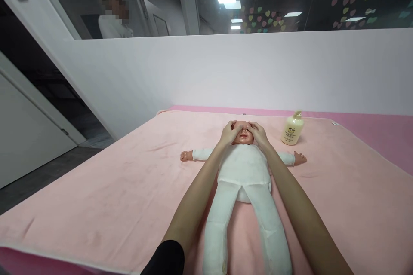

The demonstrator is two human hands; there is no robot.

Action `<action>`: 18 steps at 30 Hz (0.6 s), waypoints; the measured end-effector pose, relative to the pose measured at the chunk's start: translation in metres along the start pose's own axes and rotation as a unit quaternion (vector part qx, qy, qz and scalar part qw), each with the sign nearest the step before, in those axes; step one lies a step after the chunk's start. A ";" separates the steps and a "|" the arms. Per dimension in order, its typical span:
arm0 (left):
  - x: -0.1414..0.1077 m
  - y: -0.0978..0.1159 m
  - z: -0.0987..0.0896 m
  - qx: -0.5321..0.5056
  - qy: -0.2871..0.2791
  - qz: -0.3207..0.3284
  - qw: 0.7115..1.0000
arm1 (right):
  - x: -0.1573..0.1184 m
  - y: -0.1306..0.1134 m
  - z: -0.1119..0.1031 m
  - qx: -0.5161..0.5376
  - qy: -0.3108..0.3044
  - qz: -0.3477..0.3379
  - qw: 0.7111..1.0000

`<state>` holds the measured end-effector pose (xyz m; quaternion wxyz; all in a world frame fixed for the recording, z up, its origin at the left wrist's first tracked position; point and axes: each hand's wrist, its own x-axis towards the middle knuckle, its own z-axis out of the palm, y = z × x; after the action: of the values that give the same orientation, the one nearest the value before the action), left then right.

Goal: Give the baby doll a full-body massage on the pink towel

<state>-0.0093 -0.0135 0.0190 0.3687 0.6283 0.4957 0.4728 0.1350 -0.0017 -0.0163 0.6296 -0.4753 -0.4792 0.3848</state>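
Observation:
A baby doll [244, 165] with a white cloth body lies on its back on a pink towel [155, 180], its arms stretched out sideways and its legs toward me. My left hand [229, 132] is cupped around one side of the doll's head, thumb over the eye area. Around the opposite side curls my right hand [259, 133], with its thumb also on the upper face. Both hands touch the head, and the doll's eyes are hidden under the thumbs. The fingers' far ends are partly hidden behind the head.
A pale yellow pump bottle [292, 129] stands on the towel, right of the doll's head. Behind the table rises a white low wall [258, 73] with dark glass above. A person [114, 23] shows in the glass at upper left. A white door [29, 133] is at left.

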 end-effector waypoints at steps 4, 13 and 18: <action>-0.001 0.001 0.002 0.011 0.009 0.002 1.000 | 0.004 0.005 -0.002 -0.002 0.013 0.019 1.000; 0.000 -0.002 0.003 0.042 0.034 0.026 0.998 | 0.006 0.013 0.002 0.021 0.012 -0.018 1.000; 0.002 -0.007 0.002 0.040 0.058 0.027 0.997 | 0.004 0.009 0.001 0.035 0.013 0.005 0.999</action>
<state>-0.0094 -0.0103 0.0128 0.3014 0.6273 0.5172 0.4981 0.1345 0.0053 -0.0243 0.6497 -0.4604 -0.4552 0.3983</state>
